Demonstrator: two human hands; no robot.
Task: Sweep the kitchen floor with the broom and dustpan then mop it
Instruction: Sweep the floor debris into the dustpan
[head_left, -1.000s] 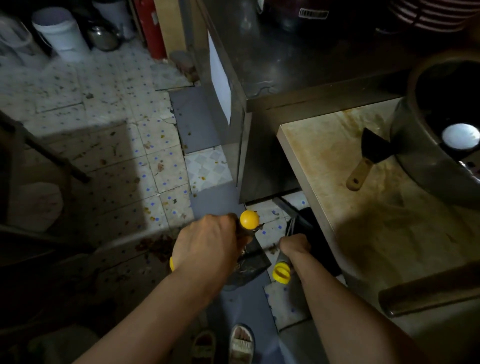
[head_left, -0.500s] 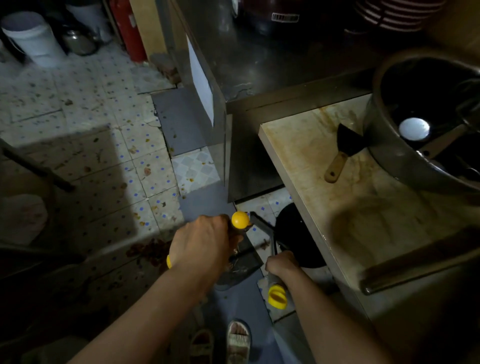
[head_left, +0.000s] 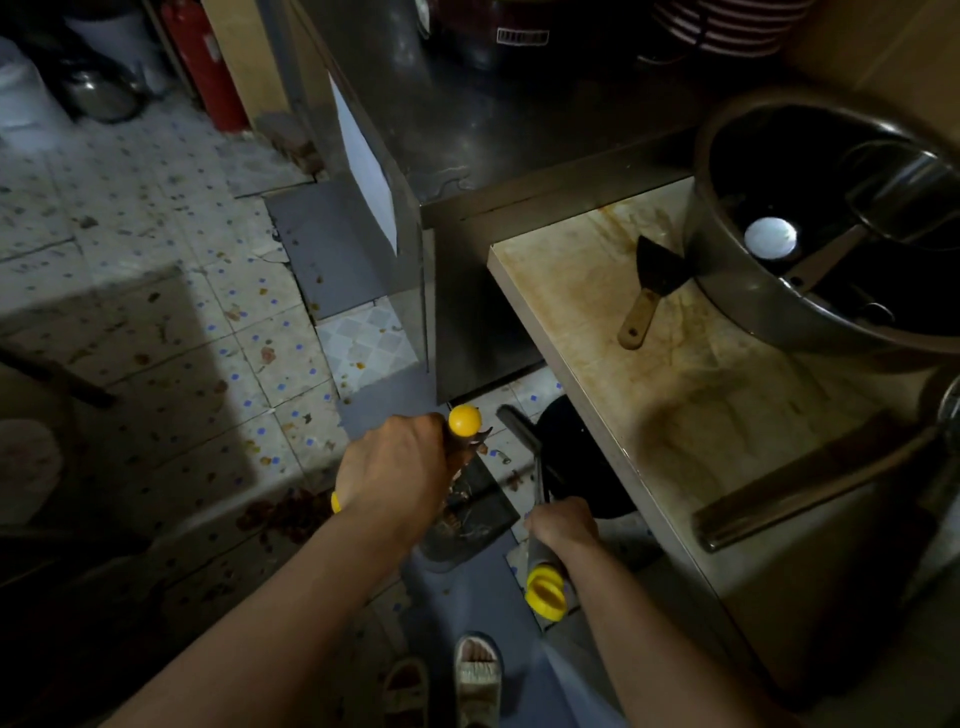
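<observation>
A dim kitchen's speckled tile floor (head_left: 156, 332) is littered with scraps, a stained worktop (head_left: 675, 415) on the right. The left hand (head_left: 395, 478) grips the yellow-knobbed broom handle (head_left: 464, 421); the right hand (head_left: 561, 522) grips the dustpan handle (head_left: 543, 582). Over the last second the dustpan (head_left: 467, 514) has stayed near the feet, holding debris, so sweeping seems underway, mopping unstarted.

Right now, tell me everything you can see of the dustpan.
The dustpan is a dark scoop on the floor between both hands, mouth toward the counter, holding brown scraps. Its long handle rises to a yellow ball cap, gripped just below by the left hand. Material looks like plastic; dim light hides more.
</observation>
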